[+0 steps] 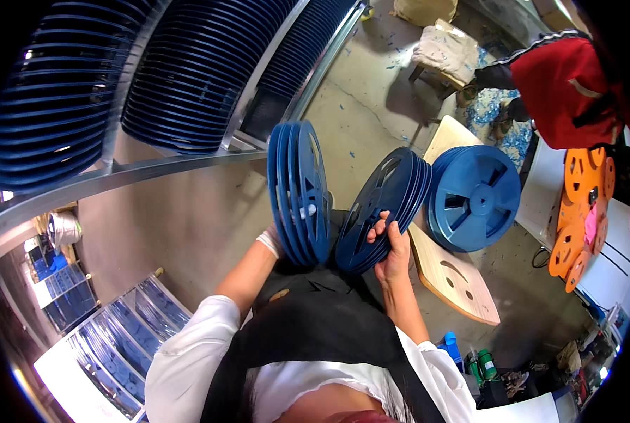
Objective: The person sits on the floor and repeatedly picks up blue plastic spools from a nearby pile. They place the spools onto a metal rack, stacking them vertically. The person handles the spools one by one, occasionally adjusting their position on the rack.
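In front of my body I hold two stacks of blue plastic reels with spoked openings. The left stack stands nearly on edge, and my left hand, in white, grips it from behind with its fingers mostly hidden. The right stack leans to the right. My right hand is closed on its lower rim, thumb outside and fingertips through an opening. Just right of it, another stack of blue reels lies on a light wooden stool seat with cut-out holes.
A metal rack packed with rows of dark blue reels stands at the upper left. Orange reels rest by a white surface at the right. A person in red is at the upper right, near a cloth-covered stool and blue scraps.
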The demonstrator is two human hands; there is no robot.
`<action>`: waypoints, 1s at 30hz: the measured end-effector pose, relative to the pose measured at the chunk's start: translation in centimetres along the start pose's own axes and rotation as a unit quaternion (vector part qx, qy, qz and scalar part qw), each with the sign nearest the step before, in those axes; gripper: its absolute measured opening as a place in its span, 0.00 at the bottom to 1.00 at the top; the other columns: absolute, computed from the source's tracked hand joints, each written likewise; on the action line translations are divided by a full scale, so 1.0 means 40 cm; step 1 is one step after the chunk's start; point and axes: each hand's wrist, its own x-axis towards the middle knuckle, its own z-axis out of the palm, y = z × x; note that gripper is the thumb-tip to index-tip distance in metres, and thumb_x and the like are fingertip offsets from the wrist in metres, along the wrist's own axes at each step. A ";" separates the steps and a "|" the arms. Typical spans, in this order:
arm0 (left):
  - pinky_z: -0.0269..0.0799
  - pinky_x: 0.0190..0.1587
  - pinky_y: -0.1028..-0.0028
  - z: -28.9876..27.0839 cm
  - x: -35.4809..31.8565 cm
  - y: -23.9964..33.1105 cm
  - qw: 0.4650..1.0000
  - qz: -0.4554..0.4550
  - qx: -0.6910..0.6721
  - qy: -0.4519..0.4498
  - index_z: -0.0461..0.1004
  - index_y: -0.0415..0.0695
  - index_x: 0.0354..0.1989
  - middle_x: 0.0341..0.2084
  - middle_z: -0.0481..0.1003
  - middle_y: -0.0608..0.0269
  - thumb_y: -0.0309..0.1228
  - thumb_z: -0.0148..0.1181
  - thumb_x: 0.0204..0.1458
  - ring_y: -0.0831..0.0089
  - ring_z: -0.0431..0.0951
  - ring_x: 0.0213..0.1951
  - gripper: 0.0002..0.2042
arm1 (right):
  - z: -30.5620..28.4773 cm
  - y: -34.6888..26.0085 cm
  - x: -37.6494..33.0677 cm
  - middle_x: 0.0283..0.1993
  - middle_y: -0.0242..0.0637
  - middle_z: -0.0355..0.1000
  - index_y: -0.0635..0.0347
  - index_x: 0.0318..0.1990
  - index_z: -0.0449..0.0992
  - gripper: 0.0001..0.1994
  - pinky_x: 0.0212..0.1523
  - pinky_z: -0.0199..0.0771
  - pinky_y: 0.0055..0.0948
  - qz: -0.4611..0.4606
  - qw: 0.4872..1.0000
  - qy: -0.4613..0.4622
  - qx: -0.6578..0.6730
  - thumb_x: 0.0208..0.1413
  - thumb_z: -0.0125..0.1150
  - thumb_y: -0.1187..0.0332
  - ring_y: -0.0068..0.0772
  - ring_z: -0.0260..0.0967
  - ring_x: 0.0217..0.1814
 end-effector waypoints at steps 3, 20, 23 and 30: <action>0.68 0.56 0.62 -0.105 0.111 -0.048 0.999 0.026 -0.029 -0.007 0.63 0.46 0.59 0.51 0.70 0.57 0.31 0.54 0.56 0.63 0.70 0.53 0.22 | -0.055 0.060 0.061 0.27 0.31 0.62 0.63 0.46 0.67 0.20 0.28 0.60 0.20 0.018 1.000 0.004 -0.017 0.58 0.55 0.54 0.24 0.60 0.26; 0.68 0.56 0.63 -0.536 0.756 0.253 0.942 0.305 -0.084 -0.115 0.67 0.51 0.52 0.48 0.70 0.66 0.37 0.42 0.62 0.68 0.70 0.51 0.13 | -0.242 0.332 0.526 0.26 0.33 0.62 0.67 0.45 0.66 0.27 0.22 0.59 0.20 -0.043 0.997 -0.069 -0.011 0.50 0.63 0.50 0.24 0.58 0.23; 0.72 0.51 0.64 -0.514 0.803 0.335 0.910 0.408 0.020 -0.075 0.70 0.47 0.46 0.44 0.74 0.64 0.39 0.44 0.60 0.66 0.74 0.46 0.13 | -0.274 0.362 0.607 0.26 0.32 0.62 0.66 0.46 0.65 0.29 0.22 0.58 0.20 -0.056 0.992 -0.116 -0.013 0.50 0.62 0.47 0.24 0.57 0.22; 0.69 0.52 0.62 -0.597 0.874 0.499 0.874 0.465 -0.025 -0.139 0.68 0.50 0.50 0.46 0.71 0.64 0.39 0.49 0.58 0.65 0.70 0.48 0.14 | -0.299 0.444 0.755 0.24 0.31 0.61 0.69 0.45 0.65 0.31 0.21 0.57 0.19 -0.099 0.981 -0.165 0.004 0.51 0.60 0.44 0.22 0.56 0.22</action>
